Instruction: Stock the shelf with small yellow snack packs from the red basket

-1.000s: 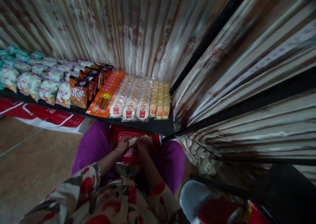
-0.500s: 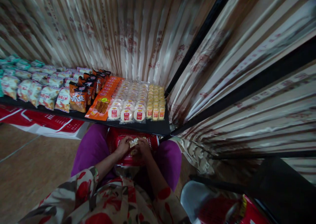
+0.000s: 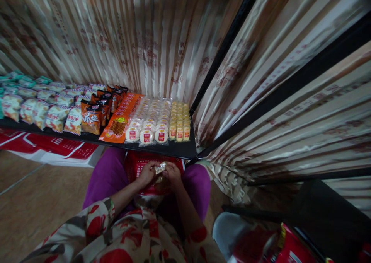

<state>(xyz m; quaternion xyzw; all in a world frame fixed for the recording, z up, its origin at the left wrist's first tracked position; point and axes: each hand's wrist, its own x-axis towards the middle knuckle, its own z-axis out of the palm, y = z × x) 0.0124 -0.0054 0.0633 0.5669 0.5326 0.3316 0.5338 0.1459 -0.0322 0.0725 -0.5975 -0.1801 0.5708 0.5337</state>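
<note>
Seen from above, a person's two forearms in red-flowered sleeves (image 3: 121, 232) reach forward over a lap in purple trousers (image 3: 107, 174). The left hand (image 3: 146, 174) and the right hand (image 3: 174, 173) meet in the middle, fingers curled and pinching a small clear-wrapped snack packet (image 3: 160, 167) between them, one hand on each end. The packet sits just above a red plastic basket (image 3: 136, 161) that rests on the lap, against the front edge of a shelf.

To the right of the knees, low in the view, is a pale stool seat (image 3: 227, 230) with a red container (image 3: 290, 249) beside it. To the left is a brown floor (image 3: 34, 201).

Just past the basket runs a black shelf (image 3: 174, 150) set with rows of snacks. From the right: small yellow packets (image 3: 179, 130), round white cakes with red labels (image 3: 147, 136), a flat orange packet (image 3: 120, 122), dark orange bags (image 3: 90, 118), white bags (image 3: 55, 116), and green packets (image 3: 17, 77) at the far left. Under the shelf on the left lies a red and white crate (image 3: 58, 149).

Behind everything hangs a striped beige curtain (image 3: 130, 42), crossed on the right by black shelf bars (image 3: 226, 46).
</note>
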